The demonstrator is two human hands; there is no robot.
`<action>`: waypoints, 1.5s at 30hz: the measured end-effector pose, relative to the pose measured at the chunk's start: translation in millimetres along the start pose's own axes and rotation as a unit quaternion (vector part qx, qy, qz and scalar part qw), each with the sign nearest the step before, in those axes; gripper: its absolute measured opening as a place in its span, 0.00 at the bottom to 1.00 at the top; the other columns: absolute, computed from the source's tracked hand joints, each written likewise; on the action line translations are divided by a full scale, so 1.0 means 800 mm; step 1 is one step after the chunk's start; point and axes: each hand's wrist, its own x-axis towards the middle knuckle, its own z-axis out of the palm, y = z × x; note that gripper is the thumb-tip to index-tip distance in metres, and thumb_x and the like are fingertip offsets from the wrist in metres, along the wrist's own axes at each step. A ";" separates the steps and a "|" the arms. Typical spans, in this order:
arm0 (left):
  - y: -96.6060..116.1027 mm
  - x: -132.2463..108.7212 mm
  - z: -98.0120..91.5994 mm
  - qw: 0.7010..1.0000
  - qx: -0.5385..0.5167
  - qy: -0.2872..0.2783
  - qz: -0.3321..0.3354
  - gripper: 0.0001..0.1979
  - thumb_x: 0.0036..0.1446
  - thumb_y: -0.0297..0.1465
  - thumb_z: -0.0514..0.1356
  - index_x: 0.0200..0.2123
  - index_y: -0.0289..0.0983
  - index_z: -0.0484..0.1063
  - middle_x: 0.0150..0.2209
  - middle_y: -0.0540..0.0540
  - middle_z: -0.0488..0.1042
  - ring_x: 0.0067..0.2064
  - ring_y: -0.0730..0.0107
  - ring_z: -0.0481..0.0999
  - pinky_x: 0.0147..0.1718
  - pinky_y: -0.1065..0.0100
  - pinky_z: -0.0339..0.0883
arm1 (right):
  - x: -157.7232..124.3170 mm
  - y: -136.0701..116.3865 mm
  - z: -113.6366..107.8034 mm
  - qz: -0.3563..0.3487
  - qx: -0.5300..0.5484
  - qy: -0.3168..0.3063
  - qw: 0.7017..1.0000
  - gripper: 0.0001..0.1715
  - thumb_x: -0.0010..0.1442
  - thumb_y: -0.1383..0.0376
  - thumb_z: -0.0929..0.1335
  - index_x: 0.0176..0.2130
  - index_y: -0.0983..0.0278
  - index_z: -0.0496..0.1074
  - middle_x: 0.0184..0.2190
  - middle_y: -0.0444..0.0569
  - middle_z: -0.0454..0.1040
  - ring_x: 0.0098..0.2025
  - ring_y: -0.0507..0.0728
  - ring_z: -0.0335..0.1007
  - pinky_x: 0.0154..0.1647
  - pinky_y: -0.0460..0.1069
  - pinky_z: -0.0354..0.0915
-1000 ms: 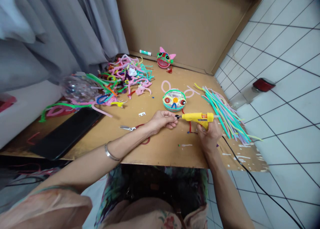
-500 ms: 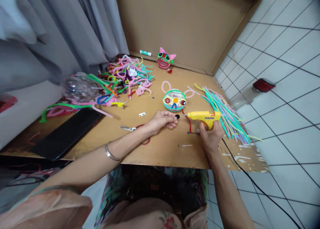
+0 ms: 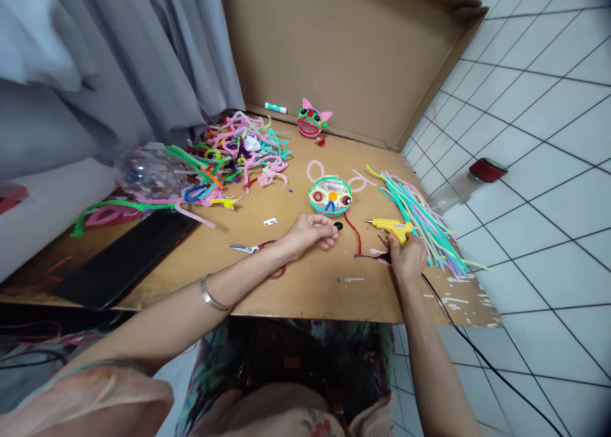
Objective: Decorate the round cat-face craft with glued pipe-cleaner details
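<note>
White tiles (image 3: 539, 138) lined the right side of the room, a grey curtain (image 3: 157, 55) hung at the left, and cardboard (image 3: 324, 49) stood along the back of the table (image 3: 305, 291). Near the middle, the left hand (image 3: 310, 233) pinched a black disc (image 3: 338, 226) between thumb and forefinger, the other fingers curled in. The disc was just on the near side of a round craft (image 3: 330, 196); whether it touched the table, one could not tell. The right hand (image 3: 407, 252) had its fingers wrapped around the handle of a yellow glue gun (image 3: 391, 227), whose nozzle pointed left toward the disc, apart from it. Its black cord (image 3: 477, 338) ran down to the right.

A red strip (image 3: 353, 230) lay between the hands. Beyond the gun was a bundle of pipe cleaners (image 3: 424, 214). Scissors (image 3: 245, 248) lay partly under the left forearm. Farther back were a tangled pile (image 3: 243, 147), a glue stick (image 3: 275, 107) and a pink-eared craft (image 3: 310, 120).
</note>
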 end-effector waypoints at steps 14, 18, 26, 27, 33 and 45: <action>0.026 0.008 -0.018 0.996 -0.054 0.020 0.069 0.09 0.44 0.28 0.68 0.25 0.31 0.71 0.23 0.49 0.75 0.20 0.83 0.70 0.20 0.80 0.65 | -0.003 -0.156 -0.016 -0.410 0.139 0.157 0.888 0.09 0.62 0.70 0.65 0.41 0.61 0.74 0.32 0.50 0.74 0.35 0.54 0.67 0.37 0.50 0.54; 0.032 0.010 -0.021 0.994 -0.064 0.029 0.083 0.07 0.45 0.27 0.66 0.24 0.31 0.70 0.21 0.50 0.74 0.19 0.83 0.69 0.19 0.80 0.63 | 0.008 -0.172 -0.004 -0.405 0.127 0.146 0.893 0.10 0.62 0.69 0.64 0.39 0.62 0.74 0.32 0.51 0.74 0.37 0.54 0.67 0.38 0.51 0.54; 0.030 0.012 -0.022 0.993 -0.049 0.034 0.102 0.06 0.46 0.27 0.64 0.23 0.32 0.68 0.21 0.51 0.72 0.19 0.84 0.67 0.19 0.79 0.61 | 0.008 -0.178 0.009 -0.417 0.134 0.122 0.891 0.09 0.63 0.68 0.64 0.38 0.61 0.74 0.31 0.50 0.75 0.36 0.54 0.68 0.38 0.50 0.54; 0.029 0.012 -0.022 0.993 -0.047 0.033 0.105 0.06 0.46 0.27 0.64 0.23 0.32 0.68 0.22 0.51 0.72 0.19 0.83 0.67 0.19 0.79 0.61 | 0.008 -0.177 0.009 -0.416 0.138 0.119 0.891 0.09 0.63 0.68 0.64 0.38 0.61 0.75 0.31 0.50 0.75 0.35 0.54 0.68 0.38 0.50 0.55; 0.028 0.008 -0.020 0.987 -0.021 0.025 0.156 0.09 0.45 0.32 0.65 0.28 0.33 0.71 0.24 0.51 0.72 0.22 0.81 0.68 0.22 0.77 0.62 | 0.002 -0.178 0.002 -0.318 0.242 0.091 0.912 0.08 0.62 0.66 0.65 0.35 0.62 0.75 0.30 0.50 0.75 0.35 0.54 0.69 0.37 0.50 0.59; 0.015 0.001 -0.008 0.944 0.109 0.126 0.284 0.09 0.47 0.33 0.67 0.31 0.35 0.74 0.28 0.50 0.75 0.27 0.78 0.70 0.30 0.74 0.64 | -0.018 -0.192 -0.001 0.101 0.619 -0.113 0.771 0.13 0.46 0.58 0.73 0.29 0.65 0.74 0.27 0.45 0.74 0.30 0.52 0.70 0.36 0.49 0.68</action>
